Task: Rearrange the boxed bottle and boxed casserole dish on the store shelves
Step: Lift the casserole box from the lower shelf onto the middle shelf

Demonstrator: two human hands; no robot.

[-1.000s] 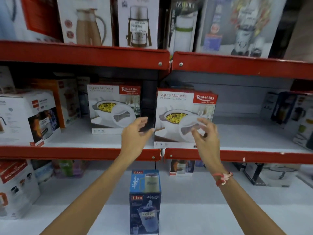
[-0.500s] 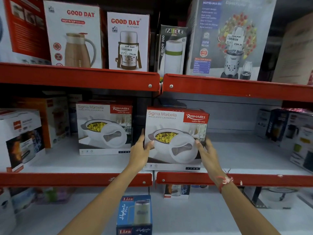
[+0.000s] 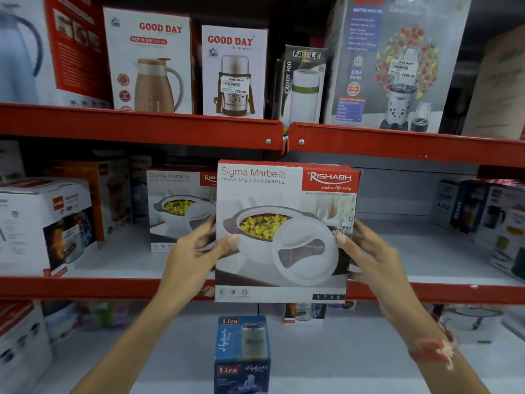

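Two casserole boxes: near one [image 3: 287,231] gripped by left hand [image 3: 193,251] and right hand [image 3: 369,251]; second [image 3: 179,209] left, shelved. One bottle box [image 3: 243,354] below, print blurred.

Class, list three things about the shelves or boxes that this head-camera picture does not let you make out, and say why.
1. Second casserole box: its right part is hidden behind the held casserole box.
2. Liza box: its bottom is cut off by the lower edge.
3. Fingers of the left hand and right hand: mostly hidden behind the held box.
4. Price label on the Good Day box: small print too blurred to read.
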